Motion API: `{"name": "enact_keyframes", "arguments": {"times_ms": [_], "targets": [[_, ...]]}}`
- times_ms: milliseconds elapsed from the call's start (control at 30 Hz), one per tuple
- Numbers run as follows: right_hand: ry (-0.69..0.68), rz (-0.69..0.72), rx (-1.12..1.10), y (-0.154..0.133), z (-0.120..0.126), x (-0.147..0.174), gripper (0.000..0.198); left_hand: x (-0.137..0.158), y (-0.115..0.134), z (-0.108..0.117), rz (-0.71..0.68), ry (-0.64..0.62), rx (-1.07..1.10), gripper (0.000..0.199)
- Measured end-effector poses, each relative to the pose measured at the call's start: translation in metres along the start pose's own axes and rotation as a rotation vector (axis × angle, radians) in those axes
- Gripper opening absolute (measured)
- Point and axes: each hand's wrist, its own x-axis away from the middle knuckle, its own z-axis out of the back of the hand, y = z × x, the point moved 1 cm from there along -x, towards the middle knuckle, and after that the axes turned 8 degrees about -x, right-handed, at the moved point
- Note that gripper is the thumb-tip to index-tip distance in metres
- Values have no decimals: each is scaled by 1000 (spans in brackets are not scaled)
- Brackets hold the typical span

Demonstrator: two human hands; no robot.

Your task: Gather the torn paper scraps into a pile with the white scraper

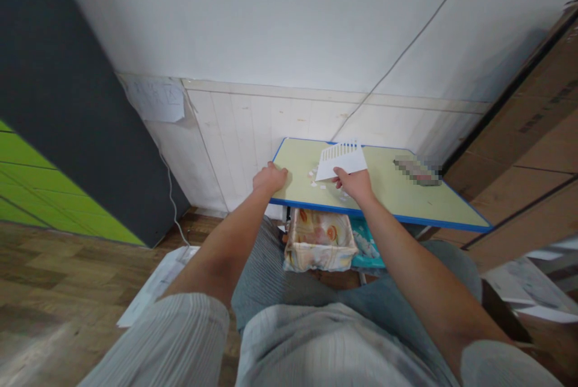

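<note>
A small table (419, 197) with a pale yellow top and blue edge stands against the wall. My right hand (354, 184) holds a white sheet (342, 160) with a row of slits along its far edge, resting on the tabletop. Small white scraps (315, 174) lie scattered on the table just left of the sheet. My left hand (269, 177) rests with curled fingers on the table's near left edge, holding nothing that I can see.
A patterned fabric basket (316, 247) sits under the table between my knees, with a teal item (368, 245) beside it. Cardboard boxes (528, 152) stand at the right. A dark panel (67, 104) leans at the left, with a white cable (171, 194) and papers (156, 281) on the floor.
</note>
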Motion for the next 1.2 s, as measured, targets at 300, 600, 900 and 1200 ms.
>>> {"name": "enact_keyframes", "arguments": {"times_ms": [300, 600, 900, 1200], "targets": [[-25, -129, 127, 3, 11, 3, 31, 3, 1, 2, -3, 1, -3, 67], [-200, -113, 160, -24, -29, -1, 33, -2, 0, 0, 2, -11, -1, 65], [-274, -9, 69, -26, 12, 23, 10, 1, 2, 1, -1, -12, 14, 63], [-233, -10, -57, -14, 48, 31, 30, 4, 2, 3, 2, -9, 0, 65]]}}
